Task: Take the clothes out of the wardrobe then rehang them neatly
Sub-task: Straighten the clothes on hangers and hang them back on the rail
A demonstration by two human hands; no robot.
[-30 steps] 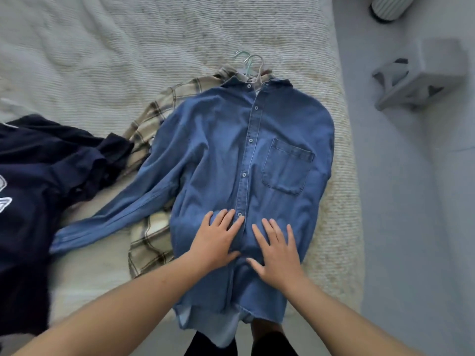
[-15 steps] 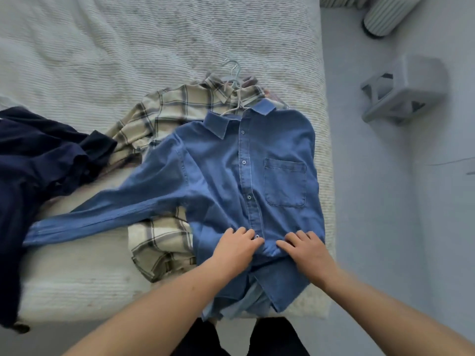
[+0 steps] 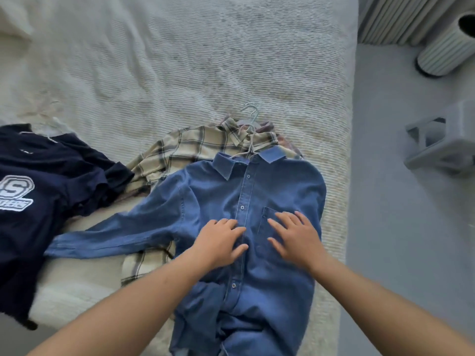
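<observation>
A blue denim shirt (image 3: pixel 218 191) lies front up on the bed, still on a white wire hanger (image 3: pixel 248 147), its left sleeve stretched out to the left. My left hand (image 3: pixel 221 241) rests flat on the shirt just left of the button placket. My right hand (image 3: pixel 295 235) lies flat over the chest pocket, fingers spread. Under the denim shirt lies a cream plaid shirt (image 3: pixel 185 147) on its own hanger (image 3: pixel 250 113). A navy garment (image 3: pixel 38 191) with a white logo lies at the left.
The bed (image 3: pixel 180 60) has a cream ribbed cover and its right edge runs down near the shirt. On the grey floor at right stand a grey stool (image 3: pixel 442 145) and a white ribbed cylinder (image 3: pixel 444 47).
The denim shirt has slid toward me, its hem now hanging off the bed's near edge. Both hands moved from gripping the lower front up to lying flat at chest height.
</observation>
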